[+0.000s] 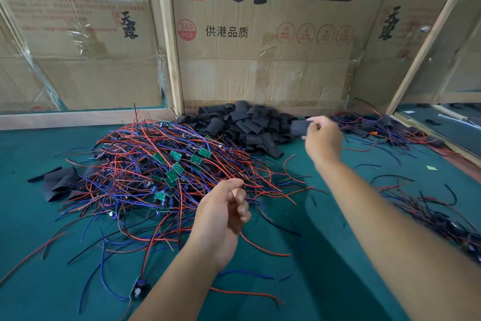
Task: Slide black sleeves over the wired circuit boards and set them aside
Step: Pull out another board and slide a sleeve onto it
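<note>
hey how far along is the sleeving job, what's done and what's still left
Done: a smaller heap of wired boards already in black sleeves lies at the far right. In hand: the right hand pinches one black sleeve beside the pile of loose black sleeves; the left hand pinches wires at the near edge of the big tangle of red and blue wires with bare green circuit boards. That tangle is left, so most remains.

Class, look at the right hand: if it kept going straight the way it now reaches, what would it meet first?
Probably the pile of black sleeves against the cardboard wall. The right hand already pinches one black sleeve and reaches forward and left toward that heap, though depth is unclear.
</note>
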Tool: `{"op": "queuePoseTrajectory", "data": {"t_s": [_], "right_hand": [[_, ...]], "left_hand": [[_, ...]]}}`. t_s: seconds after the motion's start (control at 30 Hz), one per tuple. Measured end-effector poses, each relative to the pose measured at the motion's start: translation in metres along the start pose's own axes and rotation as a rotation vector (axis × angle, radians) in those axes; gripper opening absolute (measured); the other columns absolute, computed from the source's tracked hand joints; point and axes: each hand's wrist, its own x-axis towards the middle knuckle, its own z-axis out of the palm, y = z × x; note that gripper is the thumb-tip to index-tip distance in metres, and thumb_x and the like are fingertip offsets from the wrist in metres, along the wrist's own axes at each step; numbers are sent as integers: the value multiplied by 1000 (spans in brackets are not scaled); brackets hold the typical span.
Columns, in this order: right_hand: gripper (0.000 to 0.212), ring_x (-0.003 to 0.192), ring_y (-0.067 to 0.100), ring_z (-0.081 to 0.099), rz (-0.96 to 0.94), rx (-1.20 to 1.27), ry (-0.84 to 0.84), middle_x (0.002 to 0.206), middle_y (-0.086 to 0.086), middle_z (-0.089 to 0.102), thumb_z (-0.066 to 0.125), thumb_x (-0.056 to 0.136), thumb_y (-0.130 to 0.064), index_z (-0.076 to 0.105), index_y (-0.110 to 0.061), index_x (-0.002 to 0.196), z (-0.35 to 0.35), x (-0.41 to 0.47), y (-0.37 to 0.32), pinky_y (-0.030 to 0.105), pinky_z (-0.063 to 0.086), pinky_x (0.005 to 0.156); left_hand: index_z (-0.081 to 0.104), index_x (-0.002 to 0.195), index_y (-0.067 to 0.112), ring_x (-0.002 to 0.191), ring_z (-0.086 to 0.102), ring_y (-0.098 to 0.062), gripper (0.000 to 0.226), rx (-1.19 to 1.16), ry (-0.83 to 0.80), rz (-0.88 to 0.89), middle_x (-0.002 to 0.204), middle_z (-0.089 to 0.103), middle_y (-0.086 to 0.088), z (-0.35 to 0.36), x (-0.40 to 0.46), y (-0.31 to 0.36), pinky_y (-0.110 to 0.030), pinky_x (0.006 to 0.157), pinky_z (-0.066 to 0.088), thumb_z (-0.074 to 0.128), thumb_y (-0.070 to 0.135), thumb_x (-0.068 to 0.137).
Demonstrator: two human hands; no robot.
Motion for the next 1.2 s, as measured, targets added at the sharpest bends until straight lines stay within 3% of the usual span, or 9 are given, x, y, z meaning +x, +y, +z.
{"op": "queuePoseTrajectory", "data": {"t_s": [0.1, 0.23, 0.5, 0.7, 0.77, 0.87, 0.93, 1.03, 1.2], "right_hand": [[30, 56, 11, 68, -170, 285, -216, 73, -1, 71, 47, 94, -13, 68, -33, 88, -19, -86, -18, 25, 53, 54], [20, 85, 10, 68, -313, 343, -402, 92, -16, 71, 49, 93, -24, 67, -32, 98, -33, -156, -14, 33, 56, 77], [20, 79, 26, 64, -205, 513, -782, 87, 14, 70, 66, 89, -43, 69, -24, 90, -38, -153, 0, 63, 52, 79], [27, 73, 18, 65, -153, 601, -945, 77, 6, 70, 78, 83, -26, 59, -7, 82, -39, -149, 5, 28, 52, 72], [31, 75, 18, 66, -155, 565, -962, 78, 5, 71, 80, 80, -25, 57, -4, 83, -38, -149, 8, 30, 54, 74], [25, 74, 19, 64, -176, 501, -902, 77, 8, 70, 79, 77, -28, 56, -20, 77, -35, -147, 10, 40, 50, 73], [28, 74, 25, 64, -151, 487, -801, 83, 17, 71, 79, 74, -31, 52, -26, 78, -33, -144, 13, 47, 51, 71], [31, 84, 36, 71, -115, 513, -719, 94, 11, 76, 78, 75, -34, 52, -32, 90, -34, -140, 16, 58, 55, 84], [34, 81, 19, 72, -122, 462, -686, 94, -1, 76, 75, 76, -43, 53, -38, 102, -31, -138, 20, 52, 59, 82]], "left_hand": [[55, 94, 10, 52, 45, -15, 12, 133, -26, 114, 66, 53, -3, 7, -3, -6, -24, 46, 41, 56, 21, 100], [54, 94, 10, 54, 49, -14, 18, 340, -6, 266, 69, 58, -3, 6, -5, -11, -25, 50, 44, 64, 25, 96], [59, 81, 6, 51, 49, -18, 26, 553, -10, 372, 58, 56, -4, -5, -1, 1, -25, 48, 42, 67, 27, 94], [57, 89, 17, 61, 56, -18, 9, 880, -129, 466, 67, 65, 3, -7, -4, 5, -35, 57, 47, 64, 15, 95], [58, 88, 19, 66, 59, -30, 10, 933, -146, 441, 74, 69, -5, -6, -8, 6, -46, 62, 52, 65, 19, 94], [60, 87, 27, 70, 62, -17, 9, 1065, -127, 512, 78, 68, 4, -3, -12, 8, -35, 67, 53, 67, 26, 93], [61, 91, 28, 74, 61, -5, 7, 1208, -23, 649, 78, 66, 11, -7, -11, 18, -23, 71, 49, 67, 26, 93], [63, 101, 19, 88, 61, -19, 12, 1429, 367, 799, 90, 66, 6, -35, -2, 51, -40, 83, 49, 68, 23, 91], [57, 115, 14, 96, 58, -30, 47, 1544, 614, 666, 100, 65, -4, -73, 16, 69, -46, 85, 45, 61, 54, 91]]}}
